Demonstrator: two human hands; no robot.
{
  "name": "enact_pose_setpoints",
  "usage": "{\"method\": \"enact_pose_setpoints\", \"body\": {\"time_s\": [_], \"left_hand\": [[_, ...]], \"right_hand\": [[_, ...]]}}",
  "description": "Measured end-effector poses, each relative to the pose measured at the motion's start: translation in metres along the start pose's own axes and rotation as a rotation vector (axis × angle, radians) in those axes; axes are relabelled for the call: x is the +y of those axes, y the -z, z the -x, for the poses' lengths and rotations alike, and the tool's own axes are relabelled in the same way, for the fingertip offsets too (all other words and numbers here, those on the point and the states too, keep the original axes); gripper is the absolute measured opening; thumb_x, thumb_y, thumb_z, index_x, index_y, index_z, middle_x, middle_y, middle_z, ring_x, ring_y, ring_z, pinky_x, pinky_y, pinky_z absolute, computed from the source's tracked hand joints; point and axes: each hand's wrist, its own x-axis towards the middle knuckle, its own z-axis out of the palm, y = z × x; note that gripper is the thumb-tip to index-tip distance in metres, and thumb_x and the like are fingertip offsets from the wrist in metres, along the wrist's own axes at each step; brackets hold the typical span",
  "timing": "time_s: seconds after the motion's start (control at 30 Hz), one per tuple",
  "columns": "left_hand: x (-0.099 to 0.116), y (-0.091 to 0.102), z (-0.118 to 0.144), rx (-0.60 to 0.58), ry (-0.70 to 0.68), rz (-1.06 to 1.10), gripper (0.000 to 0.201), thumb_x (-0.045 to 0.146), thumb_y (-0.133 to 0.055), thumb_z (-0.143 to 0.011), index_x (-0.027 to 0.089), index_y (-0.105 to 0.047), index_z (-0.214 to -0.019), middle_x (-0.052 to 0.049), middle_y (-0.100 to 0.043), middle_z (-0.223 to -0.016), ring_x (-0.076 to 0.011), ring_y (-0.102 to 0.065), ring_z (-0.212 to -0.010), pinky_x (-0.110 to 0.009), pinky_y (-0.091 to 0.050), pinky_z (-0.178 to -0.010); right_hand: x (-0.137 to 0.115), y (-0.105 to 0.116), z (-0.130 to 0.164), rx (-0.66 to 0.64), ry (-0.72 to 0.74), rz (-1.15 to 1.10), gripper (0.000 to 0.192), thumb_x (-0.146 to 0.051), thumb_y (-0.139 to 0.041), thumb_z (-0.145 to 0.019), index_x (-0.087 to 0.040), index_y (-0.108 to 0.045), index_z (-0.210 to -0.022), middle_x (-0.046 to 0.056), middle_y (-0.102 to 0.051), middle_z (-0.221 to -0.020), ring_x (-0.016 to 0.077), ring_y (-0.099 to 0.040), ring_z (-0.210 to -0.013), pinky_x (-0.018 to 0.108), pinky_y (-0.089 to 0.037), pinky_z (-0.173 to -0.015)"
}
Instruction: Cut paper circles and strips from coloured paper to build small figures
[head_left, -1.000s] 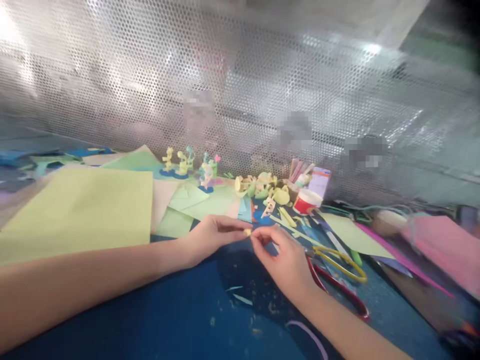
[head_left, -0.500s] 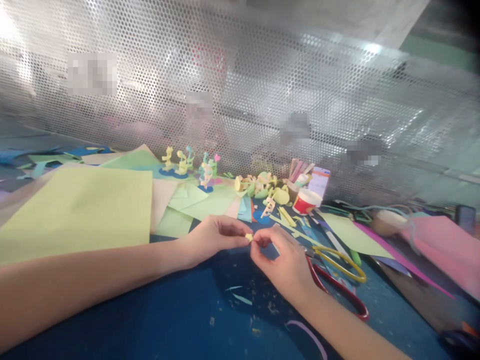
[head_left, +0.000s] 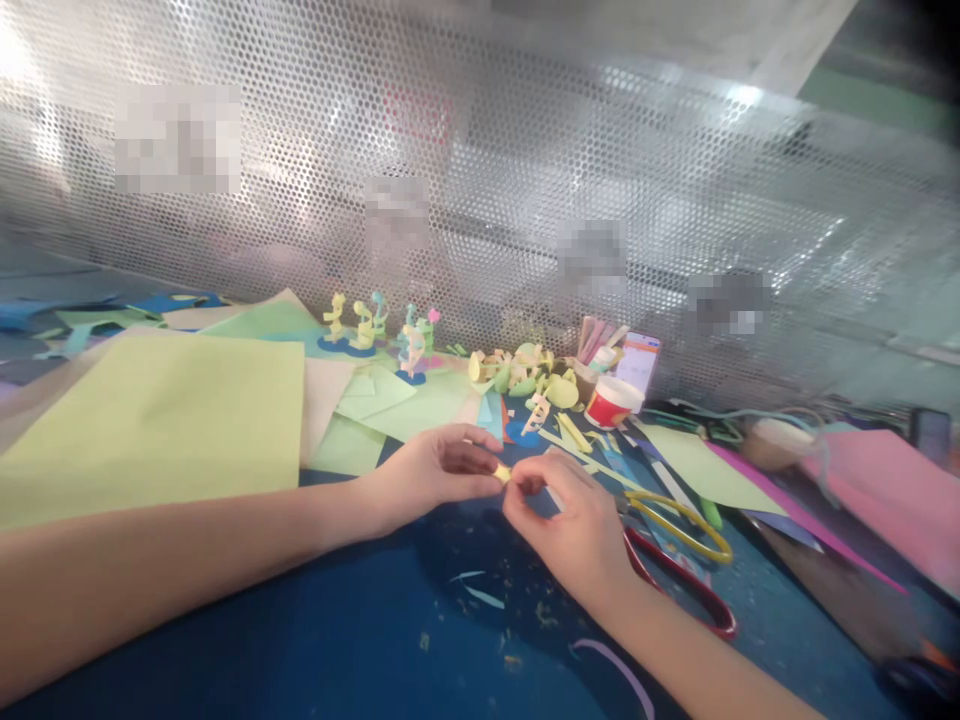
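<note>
Here: paper scrap pinched between both hands.
Left hand (head_left: 431,475) and right hand (head_left: 574,530) fingertips pinch yellow scrap (head_left: 501,472); long axis indiscernible.

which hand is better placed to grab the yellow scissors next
Right. The right hand sits just beside the yellow scissors; the left hand lies farther off, pinching the small yellow paper piece.

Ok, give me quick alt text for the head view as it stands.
Both hands pinch one tiny yellow paper piece above a blue table: left hand, right hand. Scissors lie right of them; a light green sheet lies left, small paper figures behind.
</note>
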Motion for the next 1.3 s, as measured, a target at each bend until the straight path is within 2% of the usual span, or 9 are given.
{"method": "enact_pose_setpoints", "body": {"time_s": [0.13,0.23,0.37,0.5,0.9,1.07,1.3], "left_hand": [[0.0003,-0.0004,-0.0003,-0.011,-0.010,0.002,0.029,0.022,-0.072,-0.068,0.018,-0.056,-0.091,0.000,-0.063,-0.079,-0.0121,-0.060,-0.077,-0.026,-0.045,-0.076],[0.0018,-0.0010,-0.0003,0.024,-0.020,-0.032,0.023,0.021,-0.071,-0.069,0.017,-0.058,-0.087,0.001,-0.061,-0.079,-0.0110,-0.058,-0.076,-0.025,-0.044,-0.076],[0.0037,-0.0014,0.0001,0.072,-0.028,-0.024,0.022,0.022,-0.067,-0.072,0.017,-0.060,-0.092,0.000,-0.061,-0.084,-0.0121,-0.058,-0.082,-0.026,-0.043,-0.080],[0.0044,-0.0015,0.0003,0.077,-0.024,-0.029,0.022,0.022,-0.066,-0.073,0.017,-0.061,-0.094,-0.001,-0.061,-0.086,-0.0123,-0.057,-0.083,-0.026,-0.043,-0.081],[0.0053,-0.0015,0.0002,0.035,0.012,-0.027,0.025,0.028,-0.068,-0.072,0.016,-0.067,-0.094,-0.003,-0.068,-0.090,-0.0154,-0.062,-0.085,-0.028,-0.046,-0.082],[0.0030,-0.0007,0.0008,0.041,0.016,-0.039,0.026,0.028,-0.070,-0.070,0.016,-0.068,-0.094,-0.003,-0.069,-0.087,-0.0160,-0.063,-0.082,-0.028,-0.048,-0.080],[0.0018,-0.0017,0.0013,-0.031,0.019,-0.049,0.027,0.031,-0.069,-0.070,0.014,-0.068,-0.091,-0.006,-0.069,-0.088,-0.0189,-0.063,-0.085,-0.030,-0.048,-0.079]], "right_hand": [[0.0016,0.0009,0.0002,0.006,-0.008,-0.011,0.013,-0.006,-0.054,-0.075,-0.018,-0.054,-0.070,-0.002,-0.054,-0.065,0.0107,-0.050,-0.063,0.024,-0.042,-0.064],[0.0031,0.0006,0.0007,-0.027,-0.005,-0.024,0.011,-0.009,-0.055,-0.077,-0.019,-0.056,-0.074,-0.002,-0.057,-0.067,0.0113,-0.051,-0.063,0.025,-0.043,-0.064],[0.0057,-0.0010,0.0013,-0.044,-0.142,-0.042,0.005,-0.018,-0.054,-0.081,-0.021,-0.058,-0.084,0.000,-0.062,-0.077,0.0115,-0.055,-0.064,0.025,-0.046,-0.066],[0.0069,-0.0011,0.0025,-0.020,-0.251,-0.044,0.006,-0.022,-0.054,-0.081,-0.021,-0.058,-0.086,0.000,-0.063,-0.078,0.0122,-0.059,-0.065,0.024,-0.049,-0.066],[0.0067,-0.0018,0.0032,-0.022,-0.173,-0.001,0.007,-0.016,-0.058,-0.077,-0.021,-0.058,-0.082,-0.002,-0.061,-0.074,0.0103,-0.056,-0.061,0.022,-0.046,-0.062],[0.0045,-0.0007,0.0019,-0.014,-0.081,0.012,0.007,-0.013,-0.055,-0.077,-0.020,-0.055,-0.078,-0.003,-0.057,-0.068,0.0106,-0.054,-0.060,0.023,-0.044,-0.062],[-0.0006,0.0024,0.0012,-0.030,-0.017,0.005,0.013,-0.007,-0.051,-0.073,-0.020,-0.052,-0.071,-0.003,-0.052,-0.063,0.0113,-0.051,-0.060,0.023,-0.042,-0.060]]}}
